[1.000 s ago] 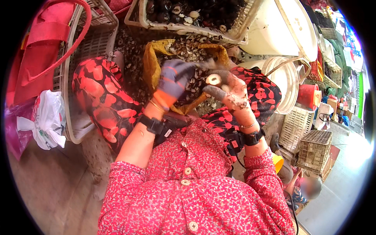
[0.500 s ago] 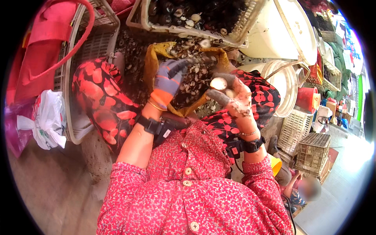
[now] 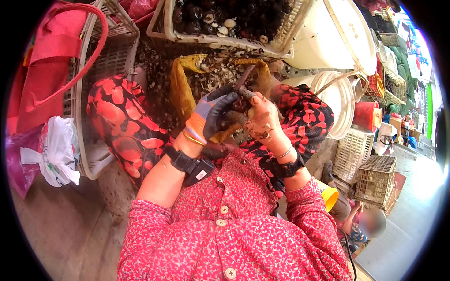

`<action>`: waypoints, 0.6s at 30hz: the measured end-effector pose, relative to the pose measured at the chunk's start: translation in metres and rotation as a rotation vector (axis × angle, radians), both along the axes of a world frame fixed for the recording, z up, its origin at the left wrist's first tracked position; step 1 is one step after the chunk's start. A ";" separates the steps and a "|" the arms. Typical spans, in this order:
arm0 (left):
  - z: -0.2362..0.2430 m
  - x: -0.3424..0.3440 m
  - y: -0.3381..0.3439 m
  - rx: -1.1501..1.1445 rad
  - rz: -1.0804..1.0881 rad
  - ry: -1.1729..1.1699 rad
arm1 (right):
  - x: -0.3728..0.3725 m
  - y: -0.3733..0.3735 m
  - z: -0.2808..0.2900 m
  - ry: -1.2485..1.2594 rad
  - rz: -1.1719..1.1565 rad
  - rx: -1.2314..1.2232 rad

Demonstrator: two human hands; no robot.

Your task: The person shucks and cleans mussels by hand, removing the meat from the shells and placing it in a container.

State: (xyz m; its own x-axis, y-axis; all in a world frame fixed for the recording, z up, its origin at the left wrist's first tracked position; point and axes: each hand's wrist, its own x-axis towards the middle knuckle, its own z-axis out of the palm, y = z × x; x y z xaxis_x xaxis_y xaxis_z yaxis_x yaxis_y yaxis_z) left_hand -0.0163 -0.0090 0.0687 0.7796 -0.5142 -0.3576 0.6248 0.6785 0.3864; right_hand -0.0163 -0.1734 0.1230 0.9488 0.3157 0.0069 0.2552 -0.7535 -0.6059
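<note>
My left hand (image 3: pixel 213 110), in a grey and orange glove, is closed on a narrow knife (image 3: pixel 246 76) whose blade points up and away. Against it, my right hand (image 3: pixel 264 117), its fingers dark with coverings and dirt, is closed round a dark round water chestnut (image 3: pixel 240 104), partly hidden by the fingers. A pale, peeled-looking piece (image 3: pixel 251 113) also shows among the right fingers. Under both hands, between my knees, a yellow bag (image 3: pixel 180 84) gapes open over scattered peelings (image 3: pixel 215 77).
Ahead stands a pale plastic crate (image 3: pixel 225 43) of dark water chestnuts. Right of it are a large cream bucket (image 3: pixel 323 42) and a white tub (image 3: pixel 340 105). Another crate (image 3: pixel 80 136), a red bag (image 3: pixel 56 61) and a white plastic bag (image 3: pixel 57 150) lie left. A person (image 3: pixel 358 229) sits at lower right.
My hands have come together over the yellow bag. The knife, blurred before, now lies against the right fingers. A dark chestnut shows where a pale round one showed in the right hand.
</note>
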 end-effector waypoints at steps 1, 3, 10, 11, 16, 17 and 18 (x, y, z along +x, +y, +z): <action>-0.004 -0.003 -0.001 0.173 0.027 -0.115 | 0.000 -0.004 -0.005 0.084 0.003 0.036; -0.011 0.007 -0.002 0.345 0.103 -0.156 | 0.000 -0.004 -0.006 0.266 -0.058 0.321; 0.006 0.009 0.003 0.883 0.230 -0.936 | 0.008 -0.007 0.038 0.569 -0.311 0.521; 0.001 0.012 0.008 0.854 0.225 -0.818 | 0.008 -0.005 0.044 0.599 -0.351 0.434; 0.012 0.007 0.002 1.023 0.310 -1.088 | 0.003 -0.012 0.037 0.552 -0.385 0.679; 0.007 0.009 0.005 1.042 0.292 -1.046 | 0.001 -0.010 0.037 0.549 -0.382 0.694; 0.001 0.013 0.009 1.092 0.295 -0.983 | 0.002 -0.011 0.035 0.520 -0.398 0.695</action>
State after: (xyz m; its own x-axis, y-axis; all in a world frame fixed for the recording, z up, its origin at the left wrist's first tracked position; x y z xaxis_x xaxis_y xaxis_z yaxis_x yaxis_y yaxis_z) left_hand -0.0029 -0.0003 0.0697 0.9558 -0.1322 0.2625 -0.2821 -0.1621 0.9456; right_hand -0.0147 -0.1848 0.1579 0.9228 0.0529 -0.3815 -0.3698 -0.1554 -0.9160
